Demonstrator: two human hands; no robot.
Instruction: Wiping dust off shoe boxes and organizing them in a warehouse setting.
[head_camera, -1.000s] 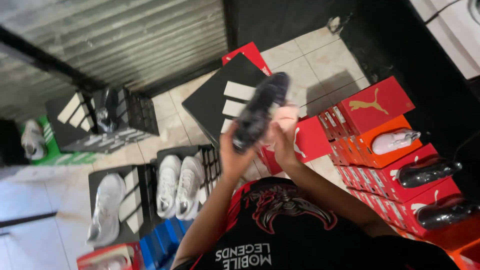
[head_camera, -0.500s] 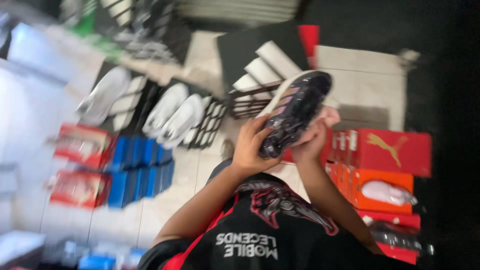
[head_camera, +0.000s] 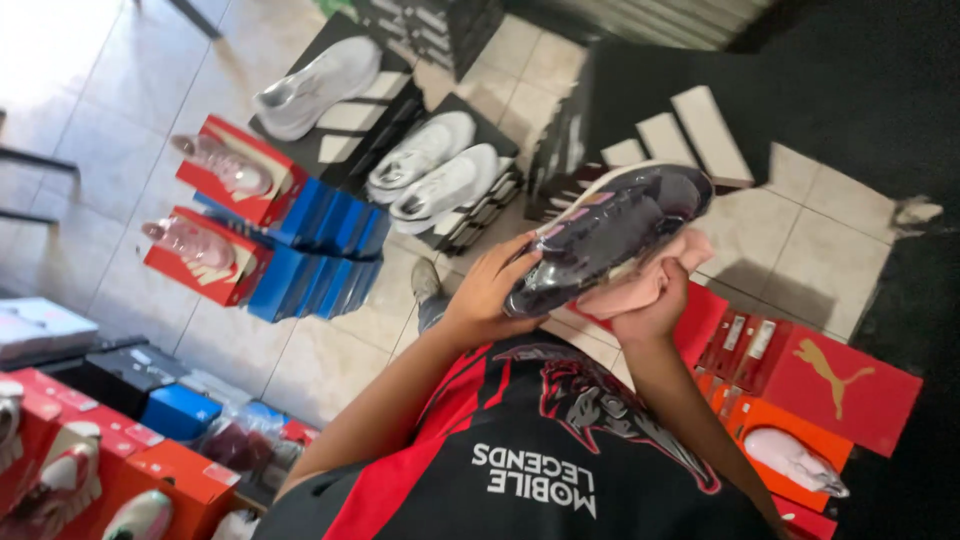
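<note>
I stand in a shoe shop: stacked shoeboxes cover the tiled floor, each topped with a display shoe, white sneakers on black boxes (red and orange ones too).

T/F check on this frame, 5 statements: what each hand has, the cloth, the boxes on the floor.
1. The left hand grips the dark shoe. True.
2. The right hand is empty. False: it holds a pink cloth against the shoe.
3. The pair of white shoes sits on a stack of dark boxes. True.
4. The dark shoe rests on the tiled floor. False: it is held up in the air by both hands.
5. The blue boxes lie beside red boxes that carry pale shoes. True.
</note>
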